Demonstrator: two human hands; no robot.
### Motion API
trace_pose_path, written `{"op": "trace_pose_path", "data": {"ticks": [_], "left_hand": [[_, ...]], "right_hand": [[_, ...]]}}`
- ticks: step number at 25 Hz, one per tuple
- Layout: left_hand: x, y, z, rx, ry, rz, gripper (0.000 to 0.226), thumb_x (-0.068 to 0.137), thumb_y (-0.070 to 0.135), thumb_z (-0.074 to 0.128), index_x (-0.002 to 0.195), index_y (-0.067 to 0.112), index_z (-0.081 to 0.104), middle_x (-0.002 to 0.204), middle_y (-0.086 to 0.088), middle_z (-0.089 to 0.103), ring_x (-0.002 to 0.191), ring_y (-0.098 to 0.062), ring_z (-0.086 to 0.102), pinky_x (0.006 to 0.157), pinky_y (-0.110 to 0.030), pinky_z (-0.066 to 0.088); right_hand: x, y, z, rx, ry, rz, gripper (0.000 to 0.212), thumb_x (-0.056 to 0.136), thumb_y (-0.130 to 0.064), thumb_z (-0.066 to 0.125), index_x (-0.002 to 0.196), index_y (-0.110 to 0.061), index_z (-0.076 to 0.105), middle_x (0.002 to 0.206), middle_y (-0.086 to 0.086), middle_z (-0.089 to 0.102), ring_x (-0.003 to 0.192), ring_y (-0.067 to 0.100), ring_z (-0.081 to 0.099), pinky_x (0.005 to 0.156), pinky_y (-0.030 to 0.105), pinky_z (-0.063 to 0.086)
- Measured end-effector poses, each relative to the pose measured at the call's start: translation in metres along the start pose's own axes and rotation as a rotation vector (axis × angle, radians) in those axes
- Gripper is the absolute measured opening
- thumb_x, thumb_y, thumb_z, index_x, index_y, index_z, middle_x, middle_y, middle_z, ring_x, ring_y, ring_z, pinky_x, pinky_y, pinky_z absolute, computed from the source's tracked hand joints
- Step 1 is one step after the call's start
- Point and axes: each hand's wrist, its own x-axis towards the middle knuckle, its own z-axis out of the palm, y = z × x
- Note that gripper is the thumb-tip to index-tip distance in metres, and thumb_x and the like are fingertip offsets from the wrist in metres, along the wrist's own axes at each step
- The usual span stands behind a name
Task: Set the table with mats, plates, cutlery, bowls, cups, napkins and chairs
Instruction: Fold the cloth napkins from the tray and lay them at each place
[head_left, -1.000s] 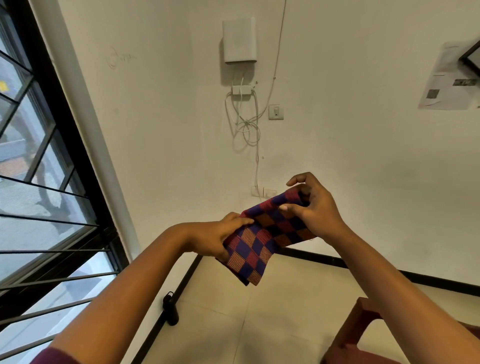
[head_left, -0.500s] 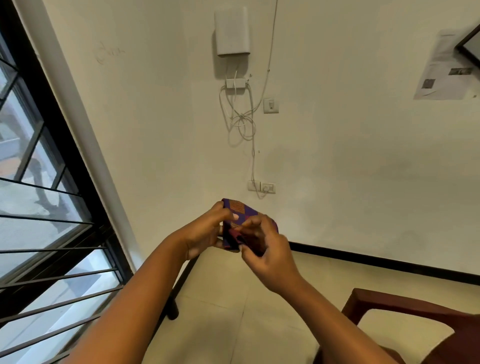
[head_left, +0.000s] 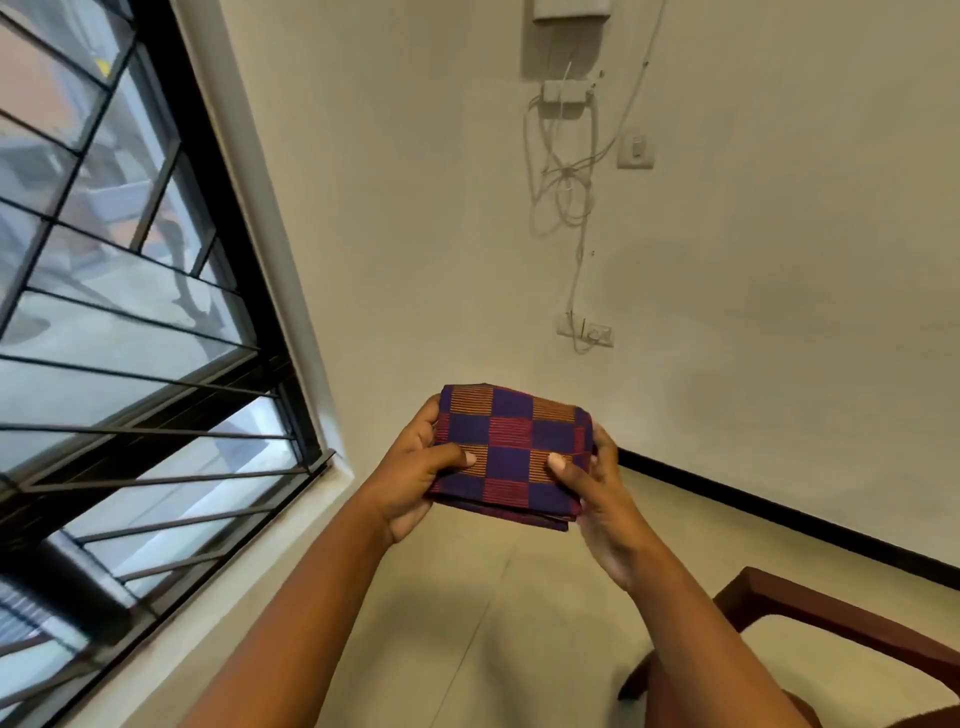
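The folded checked napkin (head_left: 511, 449) is held in mid-air above the floor (head_left: 519, 597), left of the chair (head_left: 810, 623), each thumb-over grip of left hand (head_left: 415, 478) and right hand (head_left: 597, 493) pinching an edge; keeping layers squared should hold the fold.

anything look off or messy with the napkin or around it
Nothing stands out. The checked napkin is folded into a neat rectangle, held level between the left hand and right hand. The only untidy thing is the tangle of white cables hanging on the wall.
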Motion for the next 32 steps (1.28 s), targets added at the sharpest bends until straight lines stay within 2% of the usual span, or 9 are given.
{"op": "trace_pose_path", "data": {"ticks": [3,5,8,12,15,19,23,28,32], "left_hand": [[-0.026,-0.031,-0.011,-0.033,0.096,-0.069,0.054,0.086,-0.017,0.049,0.127,0.018,0.054,0.115,-0.014,0.068,0.102,-0.029,0.067,0.079,-0.036,0.059],[-0.051,-0.051,-0.027,-0.049,0.222,-0.108,0.051,0.087,-0.014,0.051,0.127,0.018,0.054,0.116,-0.014,0.068,0.104,-0.030,0.067,0.080,-0.038,0.059],[-0.102,-0.082,-0.055,-0.080,0.448,-0.192,0.046,0.088,-0.009,0.055,0.126,0.018,0.052,0.113,-0.011,0.070,0.103,-0.028,0.068,0.085,-0.043,0.057],[-0.196,-0.122,-0.086,-0.146,0.754,-0.261,0.044,0.089,-0.006,0.057,0.126,0.017,0.052,0.111,-0.008,0.071,0.103,-0.024,0.069,0.091,-0.047,0.054],[-0.281,-0.140,-0.100,-0.285,1.040,-0.252,0.043,0.089,-0.005,0.057,0.123,0.020,0.055,0.109,-0.008,0.071,0.102,-0.024,0.069,0.088,-0.043,0.056],[-0.376,-0.154,-0.108,-0.466,1.388,-0.174,0.038,0.090,-0.002,0.059,0.116,0.024,0.059,0.108,-0.009,0.071,0.100,-0.027,0.069,0.087,-0.046,0.056],[-0.472,-0.165,-0.118,-0.468,1.649,-0.029,0.031,0.091,0.009,0.062,0.120,0.021,0.059,0.116,-0.009,0.069,0.102,-0.027,0.069,0.089,-0.049,0.055],[-0.586,-0.167,-0.130,-0.478,1.911,0.160,0.020,0.097,0.023,0.056,0.115,0.025,0.064,0.109,-0.002,0.073,0.096,-0.018,0.070,0.077,-0.032,0.057],[-0.672,-0.178,-0.119,-0.589,2.083,0.244,0.024,0.099,0.025,0.054,0.122,0.021,0.060,0.110,-0.006,0.072,0.097,-0.021,0.070,0.076,-0.033,0.059]], "right_hand": [[-0.002,0.027,0.008,0.160,-0.131,0.189,0.085,0.061,-0.035,0.090,0.134,-0.017,0.049,0.124,0.014,0.066,0.112,0.033,0.064,0.089,0.043,0.057],[0.002,0.046,0.023,0.104,-0.117,0.283,0.063,0.071,-0.021,0.082,0.127,-0.010,0.056,0.118,0.015,0.069,0.107,0.033,0.067,0.084,0.042,0.059],[0.007,0.083,0.056,-0.067,-0.190,0.398,0.039,0.082,-0.005,0.071,0.120,-0.010,0.061,0.110,0.012,0.072,0.098,0.028,0.071,0.076,0.038,0.061],[-0.007,0.148,0.123,-0.246,-0.399,0.571,0.033,0.086,-0.006,0.069,0.118,-0.010,0.062,0.104,0.009,0.074,0.095,0.026,0.072,0.074,0.037,0.060],[-0.043,0.191,0.187,-0.385,-0.610,0.666,0.030,0.085,-0.008,0.070,0.115,-0.010,0.062,0.102,0.009,0.075,0.092,0.024,0.073,0.074,0.036,0.060],[-0.099,0.226,0.267,-0.548,-0.899,0.669,0.031,0.086,-0.015,0.071,0.115,-0.010,0.062,0.099,0.006,0.075,0.088,0.019,0.073,0.069,0.028,0.059],[-0.168,0.247,0.353,-0.661,-1.139,0.639,0.027,0.086,-0.017,0.072,0.110,-0.009,0.063,0.090,0.003,0.076,0.079,0.014,0.074,0.059,0.022,0.055],[-0.270,0.273,0.454,-0.732,-1.398,0.582,0.022,0.086,-0.018,0.072,0.104,-0.008,0.062,0.087,0.008,0.076,0.072,0.015,0.074,0.054,0.021,0.055],[-0.359,0.303,0.509,-0.803,-1.617,0.530,0.028,0.087,-0.031,0.070,0.107,-0.013,0.062,0.095,0.007,0.075,0.079,0.017,0.074,0.059,0.025,0.056]]}}
